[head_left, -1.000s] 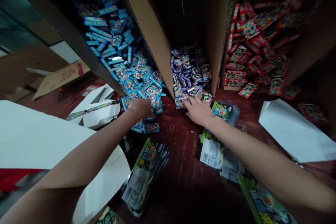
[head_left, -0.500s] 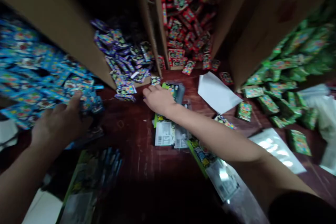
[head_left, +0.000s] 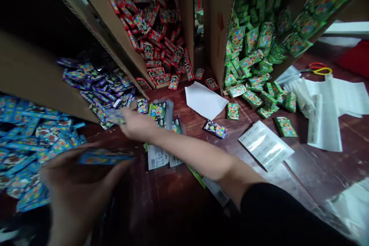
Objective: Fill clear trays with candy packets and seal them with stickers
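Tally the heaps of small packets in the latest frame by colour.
Blue heap: 1
Purple heap: 1
Red heap: 1
Green heap: 1
Total: 4 heaps; the packets inside them are too jumbled to count singly.

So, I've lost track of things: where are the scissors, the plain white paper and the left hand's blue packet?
Scissors point(head_left: 313, 70), head view: where the handles meet.
Plain white paper point(head_left: 205, 100), head view: its middle.
Blue packet point(head_left: 100, 159), head view: its long side.

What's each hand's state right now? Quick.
Left hand: closed on at least one small, flat blue printed packet; blur hides the count.
Right hand: closed, apparently pinching a small, blurred multicoloured packet.
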Action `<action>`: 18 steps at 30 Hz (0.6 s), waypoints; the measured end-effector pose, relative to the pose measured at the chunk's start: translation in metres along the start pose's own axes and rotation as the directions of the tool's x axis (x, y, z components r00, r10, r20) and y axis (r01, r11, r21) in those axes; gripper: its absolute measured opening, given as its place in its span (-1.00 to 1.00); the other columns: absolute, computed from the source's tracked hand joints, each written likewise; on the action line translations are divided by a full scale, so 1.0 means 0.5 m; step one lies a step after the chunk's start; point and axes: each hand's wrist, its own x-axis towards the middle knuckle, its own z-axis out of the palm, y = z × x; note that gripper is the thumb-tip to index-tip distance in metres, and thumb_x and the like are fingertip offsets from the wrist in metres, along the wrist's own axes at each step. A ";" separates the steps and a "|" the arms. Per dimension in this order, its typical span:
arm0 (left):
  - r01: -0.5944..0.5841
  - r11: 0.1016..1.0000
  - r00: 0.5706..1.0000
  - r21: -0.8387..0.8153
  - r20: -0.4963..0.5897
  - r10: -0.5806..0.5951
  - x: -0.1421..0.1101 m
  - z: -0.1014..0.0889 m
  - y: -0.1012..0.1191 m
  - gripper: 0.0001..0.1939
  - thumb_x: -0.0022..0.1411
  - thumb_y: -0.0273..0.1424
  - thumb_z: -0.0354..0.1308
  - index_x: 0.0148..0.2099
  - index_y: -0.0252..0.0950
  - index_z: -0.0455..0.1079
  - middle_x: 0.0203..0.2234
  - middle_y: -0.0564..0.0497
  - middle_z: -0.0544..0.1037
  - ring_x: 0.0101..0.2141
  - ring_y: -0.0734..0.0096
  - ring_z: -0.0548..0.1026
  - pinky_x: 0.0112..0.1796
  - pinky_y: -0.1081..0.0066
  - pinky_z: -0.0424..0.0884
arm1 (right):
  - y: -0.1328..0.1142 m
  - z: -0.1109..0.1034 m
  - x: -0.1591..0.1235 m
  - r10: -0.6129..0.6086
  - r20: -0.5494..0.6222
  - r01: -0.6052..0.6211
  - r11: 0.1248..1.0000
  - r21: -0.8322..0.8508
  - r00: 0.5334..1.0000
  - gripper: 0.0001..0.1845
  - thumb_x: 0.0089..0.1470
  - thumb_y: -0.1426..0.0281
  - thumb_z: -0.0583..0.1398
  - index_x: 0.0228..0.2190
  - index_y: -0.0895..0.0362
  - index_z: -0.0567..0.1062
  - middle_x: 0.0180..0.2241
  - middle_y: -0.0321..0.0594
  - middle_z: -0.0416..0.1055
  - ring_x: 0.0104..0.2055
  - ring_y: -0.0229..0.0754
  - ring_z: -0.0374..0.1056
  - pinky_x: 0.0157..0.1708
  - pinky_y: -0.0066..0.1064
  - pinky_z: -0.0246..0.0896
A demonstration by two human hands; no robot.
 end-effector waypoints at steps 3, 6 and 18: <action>-0.252 0.964 0.967 -0.085 0.011 0.254 -0.076 0.108 0.066 -0.37 -0.18 -0.14 0.55 -0.12 -0.14 0.32 -0.21 0.01 0.51 -0.20 0.13 0.57 -0.18 0.09 0.56 | 0.105 -0.124 -0.193 0.134 -0.170 -0.104 0.979 0.174 0.976 -0.38 0.36 0.07 0.00 0.26 0.19 0.12 0.08 0.00 0.46 0.02 -0.06 0.44 -0.01 -0.22 0.33; -0.493 0.841 0.820 -0.222 0.202 0.535 -0.153 0.233 0.136 -0.64 0.10 -0.29 0.45 -0.18 -0.12 0.31 -0.14 0.04 0.48 -0.15 0.28 0.53 -0.11 0.21 0.52 | 0.201 -0.238 -0.434 0.242 -0.201 -0.176 0.939 0.296 0.949 -0.58 0.36 0.14 0.06 0.09 0.10 0.41 0.07 -0.14 0.47 0.11 -0.10 0.40 0.15 -0.21 0.25; -0.431 0.830 0.389 -0.353 0.757 0.524 -0.186 0.328 0.272 -0.48 0.10 -0.04 0.37 -0.02 -0.20 0.35 0.18 -0.14 0.35 0.14 0.01 0.35 0.13 0.05 0.35 | 0.227 -0.161 -0.855 0.587 -0.174 -0.611 0.775 -0.163 0.791 -0.03 0.07 -0.17 0.23 0.32 0.09 0.16 0.05 0.09 0.37 0.01 0.18 0.41 -0.06 -0.01 0.42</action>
